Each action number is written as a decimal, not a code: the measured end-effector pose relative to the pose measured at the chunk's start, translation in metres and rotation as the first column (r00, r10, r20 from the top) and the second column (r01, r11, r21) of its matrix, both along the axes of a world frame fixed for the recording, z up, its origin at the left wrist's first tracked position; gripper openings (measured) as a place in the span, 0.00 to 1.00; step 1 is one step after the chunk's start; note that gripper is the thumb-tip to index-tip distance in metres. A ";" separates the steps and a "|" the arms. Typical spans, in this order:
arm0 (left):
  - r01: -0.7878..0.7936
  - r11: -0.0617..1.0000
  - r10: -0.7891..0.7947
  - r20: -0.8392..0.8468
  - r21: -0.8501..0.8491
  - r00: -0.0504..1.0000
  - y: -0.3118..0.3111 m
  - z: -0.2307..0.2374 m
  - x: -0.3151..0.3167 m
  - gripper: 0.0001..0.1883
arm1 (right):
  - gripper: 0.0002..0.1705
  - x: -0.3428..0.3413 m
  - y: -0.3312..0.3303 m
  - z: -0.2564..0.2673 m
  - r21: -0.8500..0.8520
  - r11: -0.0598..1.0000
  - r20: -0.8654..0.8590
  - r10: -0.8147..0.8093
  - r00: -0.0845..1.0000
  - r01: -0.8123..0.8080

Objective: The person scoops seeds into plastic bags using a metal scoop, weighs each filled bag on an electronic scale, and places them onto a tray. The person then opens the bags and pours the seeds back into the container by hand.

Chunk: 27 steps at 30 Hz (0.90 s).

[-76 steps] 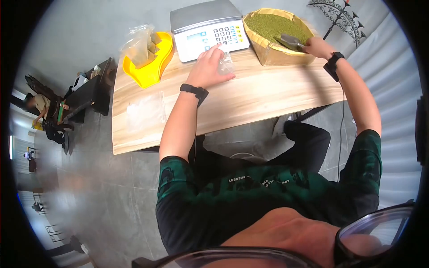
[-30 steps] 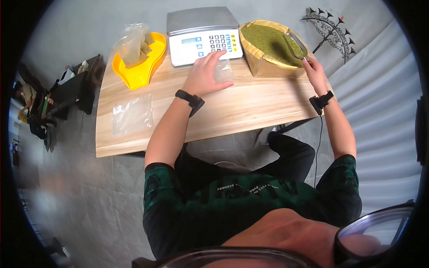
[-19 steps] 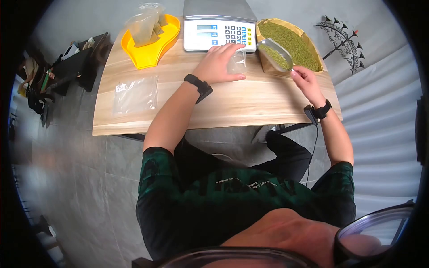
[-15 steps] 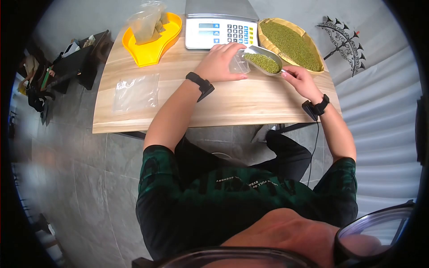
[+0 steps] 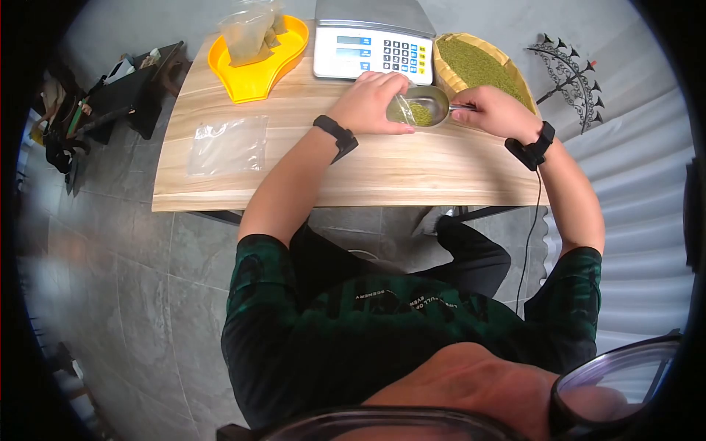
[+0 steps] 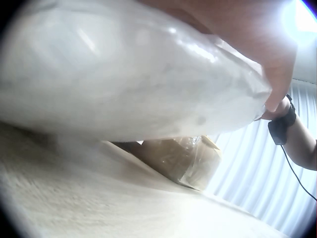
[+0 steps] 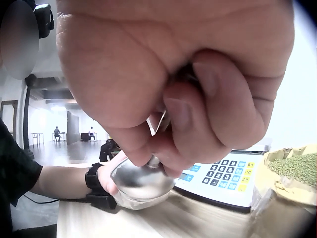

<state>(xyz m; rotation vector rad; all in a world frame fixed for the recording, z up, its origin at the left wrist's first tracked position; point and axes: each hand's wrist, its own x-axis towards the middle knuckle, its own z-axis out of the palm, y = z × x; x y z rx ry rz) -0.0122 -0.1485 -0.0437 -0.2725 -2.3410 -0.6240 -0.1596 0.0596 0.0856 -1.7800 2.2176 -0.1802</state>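
Observation:
My left hand (image 5: 373, 104) is curled around a clear plastic bag (image 5: 399, 110), which fills much of the left wrist view as a pale, puffed shape (image 6: 133, 74). In my right hand (image 5: 496, 114) is the handle of a metal scoop (image 5: 439, 103); the right wrist view shows the fingers curled round it and the scoop's rounded back (image 7: 143, 181). The scoop's front lies at the bag's mouth, with green beans (image 5: 421, 113) in it. How far it reaches into the bag cannot be told.
A white scale (image 5: 373, 53) stands behind my left hand. To its right is a paper-lined box of green beans (image 5: 478, 65). A yellow tray (image 5: 250, 82) holds filled bags (image 5: 248, 37). A flat clear bag (image 5: 229, 145) lies on the table (image 5: 331, 180).
The scoop has come out of the bean box with beans in it and moved left to the bag in my left hand. My right hand has followed leftward with it.

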 end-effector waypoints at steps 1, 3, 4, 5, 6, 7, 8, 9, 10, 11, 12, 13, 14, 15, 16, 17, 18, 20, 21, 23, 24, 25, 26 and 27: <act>0.000 1.000 0.000 -0.005 -0.003 1.000 0.000 0.000 0.000 0.30 | 0.15 -0.002 -0.001 -0.001 -0.010 1.000 -0.009 0.029 1.000 -0.029; -0.003 1.000 0.003 -0.004 0.000 1.000 0.000 -0.001 0.000 0.30 | 0.15 -0.002 -0.002 -0.001 -0.019 0.998 -0.016 0.060 0.998 -0.060; -0.004 1.000 0.004 -0.004 0.002 1.000 -0.001 -0.001 0.000 0.30 | 0.15 -0.002 -0.002 -0.001 -0.016 0.999 -0.012 0.048 0.999 -0.048; -0.004 1.000 0.004 -0.002 0.002 1.000 -0.001 -0.001 0.001 0.30 | 0.15 -0.002 -0.002 -0.001 -0.013 0.999 -0.007 0.035 0.999 -0.035; 0.007 1.000 -0.007 0.000 0.014 1.000 -0.001 -0.001 0.001 0.30 | 0.15 -0.002 -0.001 -0.002 -0.013 0.999 -0.004 0.034 0.999 -0.034; 0.018 0.999 -0.018 0.002 0.026 1.000 -0.001 0.001 0.001 0.30 | 0.15 -0.003 0.000 -0.001 -0.016 0.999 0.005 0.041 0.999 -0.041; 0.020 0.999 -0.020 0.004 0.027 1.000 -0.001 0.002 0.002 0.30 | 0.16 -0.004 0.002 -0.002 -0.017 0.999 0.014 0.048 0.999 -0.048; 0.008 0.999 -0.009 0.022 0.033 1.000 0.000 0.004 0.003 0.30 | 0.16 -0.007 0.006 -0.004 -0.014 0.999 0.015 0.045 0.999 -0.045; -0.004 0.999 0.003 0.038 0.039 0.999 0.000 0.004 0.004 0.29 | 0.16 -0.012 0.012 -0.008 -0.094 0.996 0.123 0.010 0.992 0.001; -0.003 0.999 0.001 0.038 0.044 0.999 0.001 0.002 0.003 0.29 | 0.16 -0.019 0.019 -0.012 -0.168 0.984 0.232 -0.016 0.973 0.056; -0.016 0.999 0.014 0.030 0.045 0.999 -0.001 0.002 0.003 0.29 | 0.16 -0.030 0.027 -0.015 -0.164 0.985 0.231 -0.018 0.973 0.057; -0.029 0.999 0.028 0.021 0.046 0.999 -0.002 0.001 0.002 0.29 | 0.16 -0.047 0.036 -0.015 -0.183 0.975 0.318 -0.063 0.946 0.126; -0.028 0.998 0.027 0.020 0.050 0.999 -0.003 0.001 0.002 0.29 | 0.15 -0.063 0.045 -0.014 -0.194 0.961 0.405 -0.105 0.909 0.197; -0.041 0.998 0.041 0.003 0.049 0.999 -0.002 0.000 0.002 0.28 | 0.15 -0.080 0.056 -0.011 -0.188 0.962 0.404 -0.108 0.908 0.198; -0.053 0.997 0.054 -0.014 0.048 0.998 -0.002 0.000 0.002 0.28 | 0.15 -0.097 0.068 -0.007 -0.159 0.920 0.395 -0.274 0.877 0.359; -0.052 0.997 0.052 -0.015 0.053 0.999 -0.002 -0.001 0.001 0.28 | 0.15 -0.113 0.078 -0.003 -0.134 0.850 0.380 -0.431 0.819 0.509; -0.058 0.997 0.058 -0.012 0.048 0.998 -0.002 -0.001 0.001 0.29 | 0.15 -0.130 0.086 0.000 -0.130 0.850 0.377 -0.434 0.818 0.511; -0.060 0.997 0.061 -0.012 0.045 0.998 -0.001 -0.002 0.001 0.29 | 0.17 -0.161 0.101 0.003 -0.049 0.853 0.023 -0.519 0.855 0.519; -0.067 0.997 0.066 0.012 0.036 0.998 -0.001 -0.001 0.001 0.29 | 0.17 -0.174 0.109 -0.001 -0.049 0.851 0.020 -0.522 0.853 0.522; -0.072 0.997 0.071 0.034 0.026 0.997 -0.001 0.000 0.001 0.29 | 0.17 -0.178 0.113 -0.007 -0.008 0.919 -0.286 -0.381 0.879 0.395; -0.072 0.997 0.071 0.038 0.028 0.997 -0.001 0.000 0.001 0.29 | 0.16 -0.180 0.115 -0.013 -0.013 0.922 -0.272 -0.375 0.886 0.386; -0.073 0.997 0.071 0.043 0.030 0.997 -0.001 0.000 0.001 0.29 | 0.16 -0.175 0.106 -0.016 -0.015 0.922 -0.273 -0.376 0.886 0.387; -0.073 0.997 0.071 0.042 0.026 0.997 -0.001 0.000 0.001 0.29 | 0.17 -0.173 0.096 -0.021 0.013 0.913 -0.306 -0.384 0.871 0.407; -0.069 0.997 0.068 0.029 0.030 0.997 -0.001 -0.001 0.000 0.29 | 0.18 -0.171 0.087 -0.028 0.040 0.903 -0.336 -0.392 0.857 0.428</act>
